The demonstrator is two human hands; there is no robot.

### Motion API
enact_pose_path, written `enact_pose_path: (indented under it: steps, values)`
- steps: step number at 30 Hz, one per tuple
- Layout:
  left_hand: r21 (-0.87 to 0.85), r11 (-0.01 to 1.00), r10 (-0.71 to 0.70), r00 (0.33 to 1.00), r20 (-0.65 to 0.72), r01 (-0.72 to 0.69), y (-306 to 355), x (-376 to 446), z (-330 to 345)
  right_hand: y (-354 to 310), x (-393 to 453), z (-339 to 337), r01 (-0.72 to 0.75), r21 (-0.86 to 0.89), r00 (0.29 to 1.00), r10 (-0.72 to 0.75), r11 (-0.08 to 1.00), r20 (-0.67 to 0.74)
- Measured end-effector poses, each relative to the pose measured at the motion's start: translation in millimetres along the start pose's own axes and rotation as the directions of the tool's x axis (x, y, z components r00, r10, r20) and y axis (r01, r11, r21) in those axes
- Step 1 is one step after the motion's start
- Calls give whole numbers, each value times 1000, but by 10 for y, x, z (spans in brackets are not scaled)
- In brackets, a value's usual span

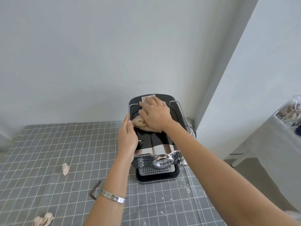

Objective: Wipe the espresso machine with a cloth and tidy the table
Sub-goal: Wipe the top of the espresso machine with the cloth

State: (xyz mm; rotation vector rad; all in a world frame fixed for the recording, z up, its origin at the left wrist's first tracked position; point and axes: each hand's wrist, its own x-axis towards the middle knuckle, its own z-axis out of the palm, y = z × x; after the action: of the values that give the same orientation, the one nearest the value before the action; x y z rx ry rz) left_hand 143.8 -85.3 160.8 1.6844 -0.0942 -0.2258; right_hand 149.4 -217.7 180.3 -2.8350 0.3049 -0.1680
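1. At the far right of the table (48, 160), close to the wall corner, stands the espresso machine (156, 144), black on top with a shiny steel front and a perforated drip tray facing the near side.
2. On its black top lies the cloth (140, 122), a crumpled beige rag, partly showing at the far edge and at the left under the palm.
3. Pressing flat on the cloth is the right hand (156, 115), its fingers (144, 104) spread and laid out over the fabric, not curled around it.
4. Against the machine's left side rests the left hand (127, 137), its fingers hooked over the top edge, gripping the casing; a silver bracelet (113, 195) sits on that wrist.
5. Left of the machine, on the grey grid-patterned tablecloth, lie a small crumpled scrap (65, 168), a dark hex key (95, 190) near the left forearm, and another crumpled scrap (43, 220) at the near left edge.
6. Well to the right, apart from the table, a clear box (291, 113) sits on a white surface.
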Motion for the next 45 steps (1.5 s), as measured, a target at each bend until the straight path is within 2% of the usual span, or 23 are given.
enact_pose_path:
  steps: [3, 5, 8, 12, 14, 16, 18, 20, 23, 26, 28, 33, 35, 41, 43, 45]
  values:
    - [-28, 1000, -1, 1000, 13, 2, 0, 7, -3, -18, -473, 0, 37, 16, 999, -37, 999, -36]
    - [-34, 999, -13, 1000, 18, 14, 0, 20, 3, 31, -569, -20, -7, 41, 1000, 7, 999, -10]
    - [-8, 1000, -13, 1000, 3, 13, 0, 29, 8, 98, -299, -25, -59, 83, 998, 59, 995, -1]
    - [2, 1000, -13, 1000, 5, 13, 20, 5, 3, 113, 173, 3, -76, 48, 997, 76, 996, -2]
    - [8, 1000, -8, 1000, 4, 8, 17, 0, -8, 81, 123, 18, -13, 11, 1000, 14, 1000, -26]
    - [14, 1000, -3, 1000, 0, 3, 5, -5, -17, 52, -144, 16, 110, 9, 993, -110, 994, -52]
    - [4, 1000, 0, 1000, 9, 0, -2, -3, -12, 66, -469, 15, 208, 67, 977, -205, 976, -50]
    - [-6, 1000, 0, 1000, 22, 0, -10, -3, -1, 147, -624, -9, 228, 132, 974, -223, 965, -48]
    - [30, 999, 16, 1000, 19, -16, -7, 4, 2, 211, -406, -35, 180, 135, 983, -172, 974, -70]
    - [152, 987, 41, 999, 34, -46, -22, 10, -6, 125, 43, 23, 13, 115, 995, -2, 993, -96]
    - [252, 964, 80, 995, 51, -91, -73, 36, -32, 81, 172, 65, -31, 90, 995, 39, 995, -96]
    - [457, 864, 149, 974, 169, -212, -94, 95, -103, 208, -456, 25, 130, 215, 990, -115, 968, -80]
    - [499, 833, 146, 965, 217, -238, -66, 108, -105, 252, -639, 17, 151, 204, 988, -139, 967, -72]
    - [452, 857, 145, 957, 252, -249, -28, 90, -120, 207, -10, 18, 9, 168, 993, 11, 986, -120]
    - [426, 872, 146, 959, 243, -241, -5, 75, -117, 185, 140, 30, -10, 151, 995, 25, 989, -96]
    - [415, 880, 137, 961, 239, -229, -17, 62, -127, 177, 14, 22, 34, 137, 996, -22, 990, -87]
